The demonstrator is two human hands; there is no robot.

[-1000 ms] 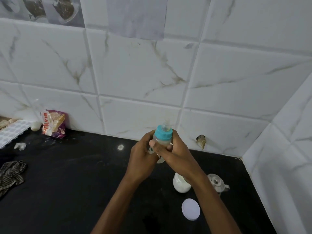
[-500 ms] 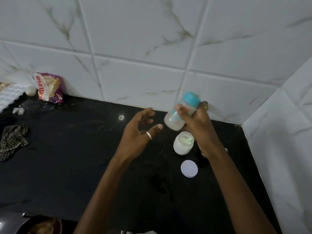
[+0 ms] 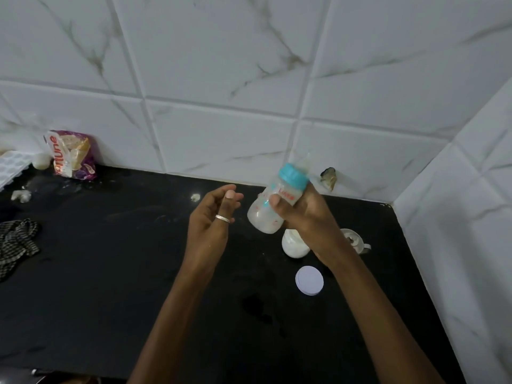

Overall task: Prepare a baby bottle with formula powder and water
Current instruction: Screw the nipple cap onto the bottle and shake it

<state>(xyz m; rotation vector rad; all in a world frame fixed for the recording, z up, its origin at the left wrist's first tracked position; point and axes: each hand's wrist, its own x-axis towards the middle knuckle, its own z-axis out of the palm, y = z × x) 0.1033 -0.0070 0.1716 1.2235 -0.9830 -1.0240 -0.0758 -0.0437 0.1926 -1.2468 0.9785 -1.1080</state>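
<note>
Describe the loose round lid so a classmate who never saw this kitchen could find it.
Find the black counter, at its right end by the tiled corner. Just nearer you than the open white jar lies the lid. It alone is a thin, flat white disc, touching nothing.

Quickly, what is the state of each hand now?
Left hand: open, fingers loosely curled, holding nothing.
Right hand: closed around the baby bottle, held tilted above the counter.

black counter (image 3: 110, 273) | white jar (image 3: 294, 247) | white lid (image 3: 309, 280) | cup (image 3: 356, 241) | checked cloth (image 3: 16, 242) | snack packet (image 3: 72, 155)
</note>
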